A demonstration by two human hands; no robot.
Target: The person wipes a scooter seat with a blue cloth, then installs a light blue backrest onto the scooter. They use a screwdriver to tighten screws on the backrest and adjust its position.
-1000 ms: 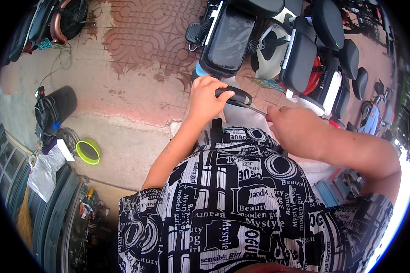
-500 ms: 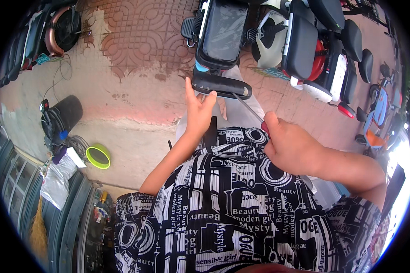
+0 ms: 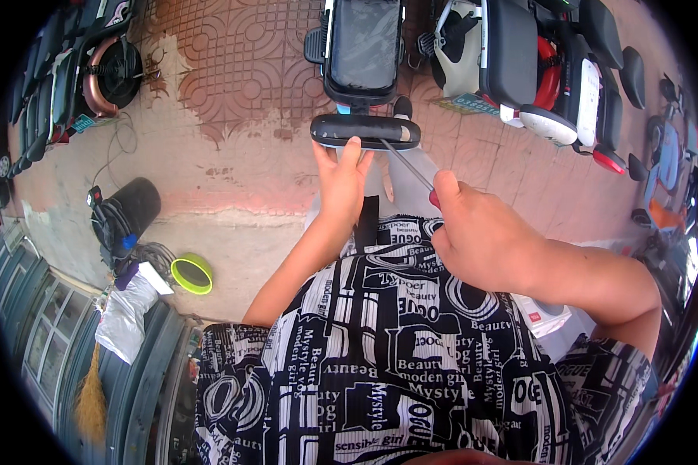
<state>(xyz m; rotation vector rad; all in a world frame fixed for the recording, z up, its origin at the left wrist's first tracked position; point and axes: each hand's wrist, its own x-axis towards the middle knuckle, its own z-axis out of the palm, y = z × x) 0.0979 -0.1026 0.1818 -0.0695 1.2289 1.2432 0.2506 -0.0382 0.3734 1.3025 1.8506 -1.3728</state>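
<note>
Ahead of me is a long black padded scooter backrest (image 3: 349, 127), worn in spots, lying crosswise behind a black scooter seat (image 3: 367, 46). My left hand (image 3: 341, 186) grips its near edge, thumb up against the rim and the other fingers partly hidden beneath. Closed around a red handle, my right hand (image 3: 488, 236) holds a screwdriver (image 3: 409, 167) whose long metal shaft slants up to the left. The screwdriver's tip meets the near edge of the backrest, right of my left thumb; exactly where it sits is hidden.
Parked scooters stand to the right, one with a black seat (image 3: 512, 54), and another scooter (image 3: 112, 74) at the far left. On the left ground are a black bucket (image 3: 141, 203), a lime-green basin (image 3: 191, 276), a silvery plastic bag (image 3: 126, 316) and a straw broom (image 3: 91, 404).
The backrest has gone from slanting down to the right to nearly level. Both hands have shifted slightly left with it, the screwdriver tip still at its edge. My view has turned a little.
</note>
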